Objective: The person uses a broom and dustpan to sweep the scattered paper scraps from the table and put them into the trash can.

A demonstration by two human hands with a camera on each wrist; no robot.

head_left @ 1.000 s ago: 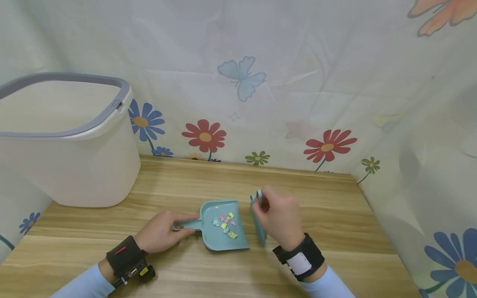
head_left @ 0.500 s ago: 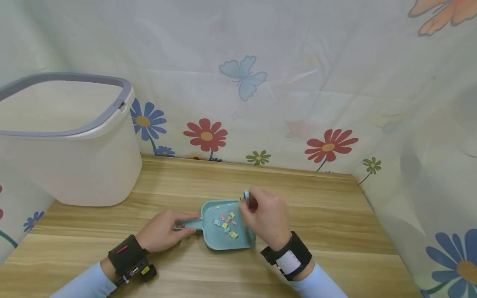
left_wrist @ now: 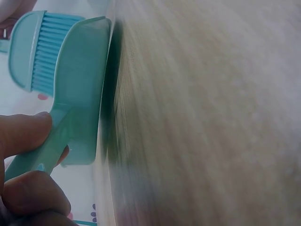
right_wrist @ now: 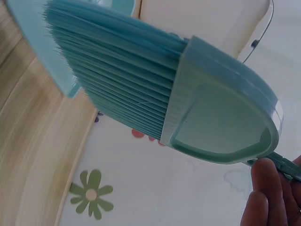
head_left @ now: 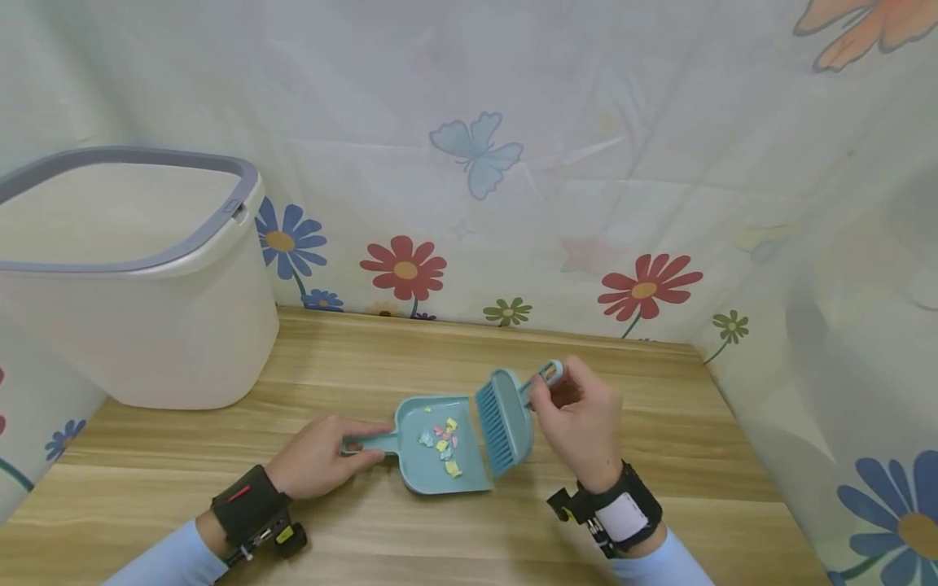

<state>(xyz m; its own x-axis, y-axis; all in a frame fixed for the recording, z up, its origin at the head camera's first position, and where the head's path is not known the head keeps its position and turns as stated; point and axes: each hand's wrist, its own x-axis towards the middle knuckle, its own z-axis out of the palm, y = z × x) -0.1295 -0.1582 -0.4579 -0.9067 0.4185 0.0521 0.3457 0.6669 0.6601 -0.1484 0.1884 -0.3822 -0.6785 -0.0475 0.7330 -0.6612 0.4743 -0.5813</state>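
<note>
Big white bin (head_left: 124, 277) stands far left on the wooden table (head_left: 659, 456), well apart from the action. Near centre, the teal dustpan (head_left: 440, 448) lies flat on the table, and the left hand (head_left: 318, 456) has its fingers curled round the dustpan's handle, pinning it down. The small teal brush (head_left: 506, 419) hangs tilted at the pan's right-hand lip, bristles facing the pan, its thin handle pinched in the fingertips of the right hand (head_left: 582, 419). Inside the pan sit the coloured paper scraps (head_left: 443, 443), bunched mid-tray. To do this well, I'd say keep the pan's lip tight to the table and make short, light strokes leftward, so nothing flicks out.
</note>
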